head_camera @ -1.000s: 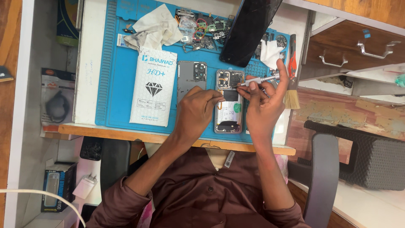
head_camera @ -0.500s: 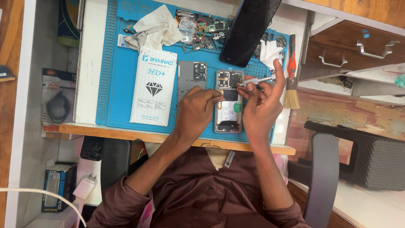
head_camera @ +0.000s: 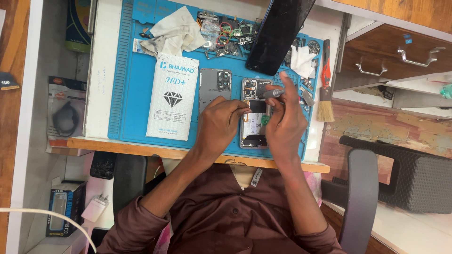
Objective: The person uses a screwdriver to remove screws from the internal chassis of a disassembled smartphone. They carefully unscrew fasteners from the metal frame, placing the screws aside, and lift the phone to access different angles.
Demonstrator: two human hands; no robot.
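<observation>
At the centre of the frame an opened phone (head_camera: 254, 113) lies flat on the blue work mat (head_camera: 134, 103), its back removed so that the boards and the battery show. The right hand (head_camera: 285, 124) is curled over its right edge and grips a slim grey screwdriver (head_camera: 273, 93) between thumb and fingers, the tool lying nearly level with its tip over the upper part of the phone. A second ago that tool was angled up and to the right, its far end clear of the phone; now it has swung down and inward, so the hand seems to have settled onto a spot near the top of the board. The left hand (head_camera: 219, 123) has hardly moved: it is bent over the phone's left edge, fingertips pressing at the side, holding nothing that can be made out. Just left of it lies the grey back cover (head_camera: 214, 84), and further left a white packet (head_camera: 173, 96). In the upper part of the frame are a crumpled cloth (head_camera: 174, 33), a heap of small parts (head_camera: 226, 33) and a dark screen panel (head_camera: 278, 33) leaning over the mat. A red-handled brush (head_camera: 324, 87) lies at the right edge of the surface (head_camera: 101, 70).
</observation>
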